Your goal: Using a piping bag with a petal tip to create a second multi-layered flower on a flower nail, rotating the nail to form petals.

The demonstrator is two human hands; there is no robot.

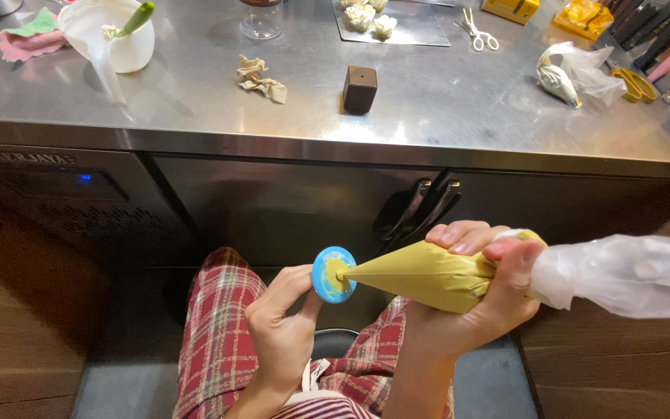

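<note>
Steel counter (195,93), brown block (360,88), scissors (476,31), wood panelling (29,310)

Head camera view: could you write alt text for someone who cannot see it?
A right hand squeezes a yellow piping bag onto a small blue disc held by the left hand. Behind is a steel counter with a brown block, scissors and a white bowl.

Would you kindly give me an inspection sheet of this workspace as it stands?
Surface: steel counter, smudged.
Job's things: yellow-filled piping bag, tip on the blue round disc.
Clutter: crumpled paper, brown block, white jug, scissors, another piping bag, pink cloth.
Grippers: left hand pinches the disc; right hand squeezes the bag.
Cables: nothing seen.
Surroundings: knives at right; handles below the counter.
</note>
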